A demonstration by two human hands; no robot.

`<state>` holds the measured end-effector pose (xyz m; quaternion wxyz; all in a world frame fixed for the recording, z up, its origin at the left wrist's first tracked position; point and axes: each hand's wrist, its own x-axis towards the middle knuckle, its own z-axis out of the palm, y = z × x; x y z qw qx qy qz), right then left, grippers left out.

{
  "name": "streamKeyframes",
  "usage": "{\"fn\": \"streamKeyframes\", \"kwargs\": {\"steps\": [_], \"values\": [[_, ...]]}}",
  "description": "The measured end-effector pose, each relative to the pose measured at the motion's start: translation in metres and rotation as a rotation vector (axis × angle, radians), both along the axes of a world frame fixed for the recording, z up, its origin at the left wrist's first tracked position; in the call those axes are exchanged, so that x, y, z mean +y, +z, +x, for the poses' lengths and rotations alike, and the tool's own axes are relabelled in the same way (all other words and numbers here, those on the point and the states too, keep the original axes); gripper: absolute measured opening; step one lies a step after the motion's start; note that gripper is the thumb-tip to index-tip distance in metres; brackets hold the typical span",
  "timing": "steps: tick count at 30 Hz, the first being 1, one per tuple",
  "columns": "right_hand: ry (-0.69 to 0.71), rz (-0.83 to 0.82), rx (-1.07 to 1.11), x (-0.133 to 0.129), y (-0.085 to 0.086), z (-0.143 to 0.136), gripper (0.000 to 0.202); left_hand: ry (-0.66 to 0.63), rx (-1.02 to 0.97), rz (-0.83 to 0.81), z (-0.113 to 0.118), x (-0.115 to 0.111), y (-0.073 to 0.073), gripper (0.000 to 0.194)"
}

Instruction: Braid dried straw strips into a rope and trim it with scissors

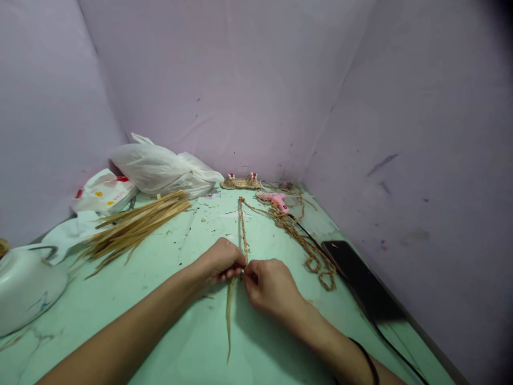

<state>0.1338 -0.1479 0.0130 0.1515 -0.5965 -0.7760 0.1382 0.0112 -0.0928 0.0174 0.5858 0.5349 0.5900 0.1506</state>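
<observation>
Pale purple walls stand around a mint-green table. At far left sits a white rounded vessel, cut off by the picture's edge. Behind it lie a white packet, a fanned bundle of dry straw and a knotted plastic bag. Mid-table, the left hand pinches the near end of a braided cord, and a loose strip trails below. This cord runs away from the person, bends sharply and turns right. A small woven piece rests near the back wall. Touching the cord's end too, the right hand has its fingertips pressed together, their grip partly hidden. Farther right come a pink glue gun, a heap of cord and a black phone.
</observation>
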Motion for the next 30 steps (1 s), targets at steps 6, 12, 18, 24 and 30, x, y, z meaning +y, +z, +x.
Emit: {"fn": "streamKeyframes", "kwargs": {"steps": [6, 12, 18, 24, 30], "values": [[-0.025, -0.185, 0.307, 0.020, 0.000, 0.019, 0.030, -0.042, -0.039, 0.058, -0.003, 0.003, 0.004, 0.008], [-0.197, -0.622, 0.965, 0.034, -0.005, 0.016, 0.015, -0.042, -0.170, 0.026, -0.006, 0.006, 0.001, 0.006], [-0.251, -0.683, 0.995, 0.029, -0.005, 0.006, 0.010, -0.095, -0.138, 0.056, -0.007, 0.005, 0.001, 0.005], [-0.275, -0.633, 0.984, 0.033, -0.008, 0.010, 0.004, -0.198, 0.138, 0.129, -0.013, 0.001, 0.015, 0.010], [-0.278, -0.638, 1.131, 0.030, -0.019, 0.007, 0.004, -0.170, 0.463, 0.488, 0.010, -0.037, 0.013, 0.007]]}}
